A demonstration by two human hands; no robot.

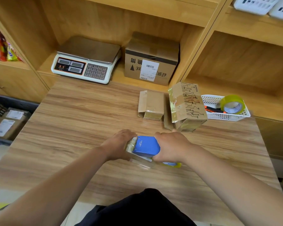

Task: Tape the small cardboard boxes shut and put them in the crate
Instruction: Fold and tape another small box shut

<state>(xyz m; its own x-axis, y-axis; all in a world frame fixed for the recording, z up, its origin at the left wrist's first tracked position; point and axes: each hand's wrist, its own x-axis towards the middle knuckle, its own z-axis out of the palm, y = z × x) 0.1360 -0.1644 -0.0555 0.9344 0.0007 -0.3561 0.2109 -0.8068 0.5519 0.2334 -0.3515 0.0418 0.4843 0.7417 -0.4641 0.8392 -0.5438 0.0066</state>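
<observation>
Dark crate point(11, 100) far left, beside the table point(72, 119), parcels inside. Scale point(87, 62) on the shelf behind. At centre, left hand point(119, 144) curls round a small box point(129, 147), mostly hidden. Right hand point(171, 147) grips the blue tape dispenser point(147, 146) on top of it. Two untaped boxes point(151, 105) lie just beyond, with a white basket point(227, 117) to the right.

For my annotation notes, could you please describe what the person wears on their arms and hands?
Nothing shows: both forearms are bare, with no sleeves, and the left hand and right hand carry no gloves, watch or visible rings.
</observation>
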